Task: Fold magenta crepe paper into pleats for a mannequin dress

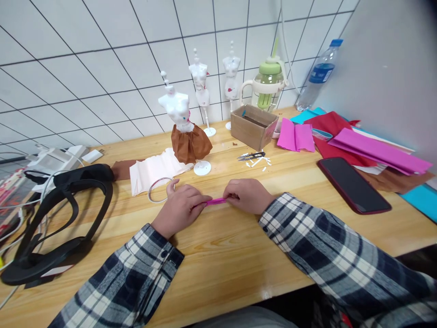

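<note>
A narrow strip of magenta crepe paper [215, 201] stretches between my two hands, just above the wooden table. My left hand [182, 205] pinches its left end, and my right hand [246, 196] pinches the other. Beside my left hand lies a ring of tape [157, 190], partly on pale pink crepe paper [150, 171]. Beyond my hands stands a small white mannequin [175, 107] wearing a gathered brown paper skirt [190, 143]. Small thread snips [251, 156] rest near white scraps [261, 161], behind my right hand.
Two more mannequins [201, 86] stand by the tiled wall, near a cardboard box [252, 129], a green-lidded jug [268, 86] and a water bottle [319, 75]. Right are coloured papers [378, 148] and a phone [353, 184]. A black headset strap frame [99, 214] and cables occupy the left.
</note>
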Tool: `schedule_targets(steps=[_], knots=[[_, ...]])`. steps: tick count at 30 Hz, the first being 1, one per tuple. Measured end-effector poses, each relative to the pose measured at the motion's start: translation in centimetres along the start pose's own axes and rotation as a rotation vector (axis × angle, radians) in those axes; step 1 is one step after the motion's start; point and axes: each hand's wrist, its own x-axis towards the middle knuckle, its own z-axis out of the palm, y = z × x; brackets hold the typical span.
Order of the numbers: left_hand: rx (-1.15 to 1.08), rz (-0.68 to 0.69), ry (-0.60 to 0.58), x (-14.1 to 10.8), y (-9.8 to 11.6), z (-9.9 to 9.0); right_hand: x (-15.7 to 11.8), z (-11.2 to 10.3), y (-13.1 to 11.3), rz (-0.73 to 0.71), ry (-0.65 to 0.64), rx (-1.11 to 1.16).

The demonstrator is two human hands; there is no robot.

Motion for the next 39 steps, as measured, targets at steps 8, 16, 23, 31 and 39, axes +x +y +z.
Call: schedule_targets(steps=[8, 16, 23, 31, 39], knots=[[0.148, 0.123, -0.013, -0.1, 0.4, -0.2, -0.3, -0.2, -0.8, -0.091, -0.067, -0.216], [0.142, 0.129, -0.053, -0.1, 0.9, -1.0, -0.7, -1.1, -1.2, -0.154, -0.12, -0.254], [-0.082, -0.001, 0.016, -0.5, 0.7, -0.2, -0.8, -0.6, -0.4, -0.016, 0.144, 0.154], [-1.128, -0.466, 0.253, -0.4, 1.1, -0.6, 1.1, 0.1, -1.2, 0.266, 0.233, 0.725], [-1.407, -0.564, 0.295, -0.6, 0.3, -0.4, 4.9, 0.2, -3.9, 0.272, 0.257, 1.061]])
